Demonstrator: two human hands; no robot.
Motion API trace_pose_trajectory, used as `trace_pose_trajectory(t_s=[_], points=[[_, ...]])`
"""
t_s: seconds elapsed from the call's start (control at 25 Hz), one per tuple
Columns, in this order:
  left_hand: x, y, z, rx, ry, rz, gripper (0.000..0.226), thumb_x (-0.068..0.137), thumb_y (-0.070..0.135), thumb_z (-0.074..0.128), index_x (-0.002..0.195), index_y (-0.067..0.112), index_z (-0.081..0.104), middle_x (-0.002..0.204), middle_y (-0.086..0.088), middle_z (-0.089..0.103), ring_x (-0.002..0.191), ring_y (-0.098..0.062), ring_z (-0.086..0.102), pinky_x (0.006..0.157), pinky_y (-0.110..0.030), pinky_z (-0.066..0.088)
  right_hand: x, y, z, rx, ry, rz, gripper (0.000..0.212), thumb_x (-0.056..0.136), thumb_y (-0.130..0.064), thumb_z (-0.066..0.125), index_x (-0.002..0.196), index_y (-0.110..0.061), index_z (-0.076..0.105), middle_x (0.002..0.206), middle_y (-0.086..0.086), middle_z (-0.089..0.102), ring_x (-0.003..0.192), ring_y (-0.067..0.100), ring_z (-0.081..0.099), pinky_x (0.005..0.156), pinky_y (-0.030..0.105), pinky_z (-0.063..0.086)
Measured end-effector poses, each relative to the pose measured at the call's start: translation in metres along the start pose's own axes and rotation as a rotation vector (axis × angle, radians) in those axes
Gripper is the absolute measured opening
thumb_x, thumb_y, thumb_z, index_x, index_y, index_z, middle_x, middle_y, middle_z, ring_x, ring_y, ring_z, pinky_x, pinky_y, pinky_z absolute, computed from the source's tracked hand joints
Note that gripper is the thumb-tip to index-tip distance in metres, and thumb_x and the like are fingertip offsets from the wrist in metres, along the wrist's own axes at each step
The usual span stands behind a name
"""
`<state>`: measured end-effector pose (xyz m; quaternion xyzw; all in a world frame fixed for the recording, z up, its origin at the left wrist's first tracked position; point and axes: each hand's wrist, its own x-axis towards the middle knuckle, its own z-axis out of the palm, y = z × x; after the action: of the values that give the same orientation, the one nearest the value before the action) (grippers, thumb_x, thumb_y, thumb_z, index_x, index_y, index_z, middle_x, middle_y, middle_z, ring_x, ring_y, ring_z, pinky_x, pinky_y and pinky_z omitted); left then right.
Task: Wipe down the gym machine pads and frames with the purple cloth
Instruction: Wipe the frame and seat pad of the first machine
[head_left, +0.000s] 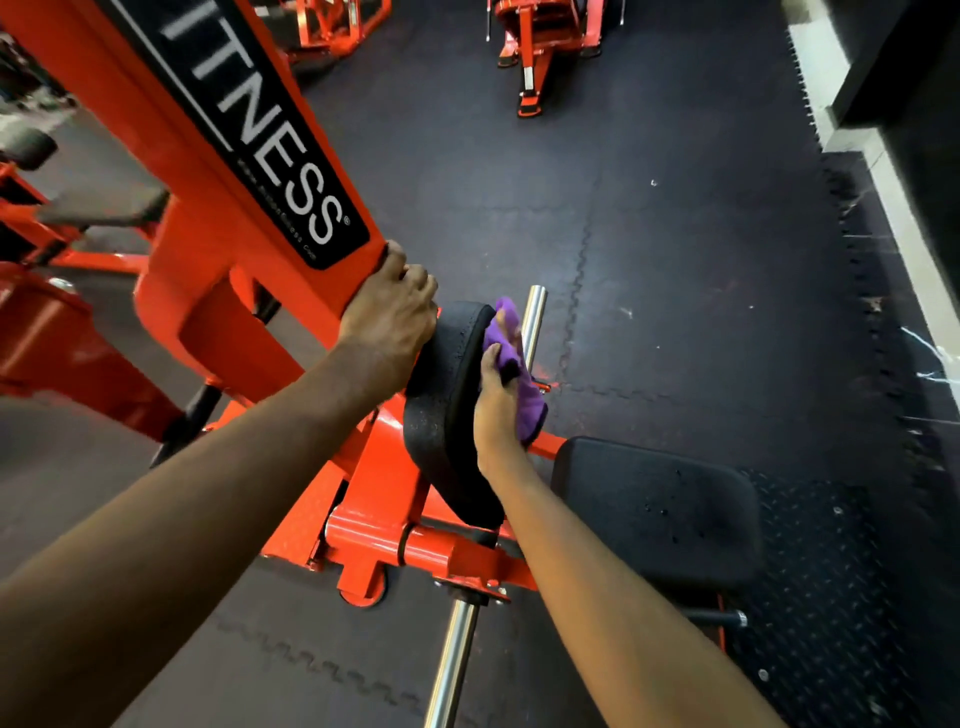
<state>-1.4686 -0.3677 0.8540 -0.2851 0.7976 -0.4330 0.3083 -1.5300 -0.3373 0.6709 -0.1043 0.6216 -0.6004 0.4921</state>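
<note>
The step in hand looks like wiping the pad. The black pad (441, 415) stands tilted and is seen nearly edge-on, with its broad face turned towards the seat pad (660, 509) on its right. Its long axis runs from the top end, up by the left hand, down to the orange bracket at its foot.

The right hand (496, 405) holds the purple cloth (511, 358) against that right-hand face near the pad's top, thumb pinching the fabric. The cloth is bunched and lies lengthwise along the pad, one tip poking above its top edge and the other hanging lower down the face.

The left hand (389, 312) is just left of the pad's top, fingers curled over the end of the sloping orange frame (228, 171), apparently bracing. A chrome bar (534, 322) rises just right of the cloth.

The next move probably calls for drawing the cloth down the pad's long axis with steady pressure, then around its thick edge. After that come the frame to its left and the seat pad, which shows some pale specks.
</note>
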Motion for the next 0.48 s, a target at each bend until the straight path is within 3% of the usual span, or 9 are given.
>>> trace_pose_trajectory(t_s=[0.08,0.16,0.24,0.32,0.4,0.48], points=[[-0.010,0.001,0.001,-0.069,0.037,-0.061,0.051,0.092,0.020,0.029,0.136,0.008,0.052,0.139,-0.016,0.047,0.136,-0.037,0.037,0.121,-0.058,0.012,-0.040,0.019,-0.004,-0.004,-0.044,-0.133,0.118,0.062,-0.101,0.041,0.142,-0.016,0.055,0.144,0.005,0.059,0.136,0.022,0.051,0.116,0.042,0.034],[-0.024,0.000,-0.001,-0.148,0.103,-0.138,0.061,0.090,0.017,0.017,0.141,0.007,0.048,0.148,-0.018,0.041,0.145,-0.038,0.027,0.122,-0.057,0.006,-0.083,0.040,-0.022,-0.058,-0.112,-0.146,0.122,0.057,-0.103,0.046,0.140,-0.014,0.058,0.144,0.006,0.057,0.139,0.021,0.047,0.119,0.044,0.031],[-0.043,-0.012,-0.003,-0.175,0.162,-0.211,0.054,0.094,0.026,0.033,0.143,0.008,0.045,0.154,-0.017,0.035,0.149,-0.036,0.019,0.121,-0.057,-0.001,-0.110,0.037,-0.032,-0.128,-0.162,-0.208,0.112,0.067,-0.098,0.045,0.147,-0.019,0.051,0.154,0.000,0.047,0.147,0.015,0.036,0.123,0.043,0.024],[-0.062,-0.031,-0.004,-0.205,0.282,-0.279,0.051,0.093,0.036,0.046,0.136,0.010,0.054,0.153,-0.015,0.040,0.150,-0.036,0.017,0.121,-0.054,-0.008,-0.115,0.017,-0.021,-0.209,-0.176,-0.477,0.083,0.088,-0.081,0.038,0.155,-0.030,0.036,0.165,-0.009,0.025,0.154,0.008,0.014,0.127,0.040,0.008],[-0.077,-0.047,0.004,-0.252,0.442,-0.365,0.041,0.092,0.029,0.046,0.126,0.012,0.063,0.148,-0.013,0.048,0.150,-0.036,0.020,0.122,-0.051,-0.012,-0.118,-0.012,0.000,-0.512,-0.165,-0.691,0.067,0.095,-0.065,0.030,0.157,-0.043,0.016,0.167,-0.018,0.003,0.155,0.007,-0.008,0.125,0.042,-0.002],[-0.082,-0.057,0.014,-0.280,0.541,-0.429,0.038,0.093,0.023,0.047,0.126,0.012,0.064,0.147,-0.011,0.051,0.150,-0.033,0.022,0.122,-0.049,-0.010,-0.117,-0.013,0.003,-0.899,-0.054,-0.855,0.068,0.096,-0.061,0.027,0.159,-0.041,0.009,0.168,-0.017,-0.003,0.155,0.016,-0.013,0.122,0.052,0.001]])
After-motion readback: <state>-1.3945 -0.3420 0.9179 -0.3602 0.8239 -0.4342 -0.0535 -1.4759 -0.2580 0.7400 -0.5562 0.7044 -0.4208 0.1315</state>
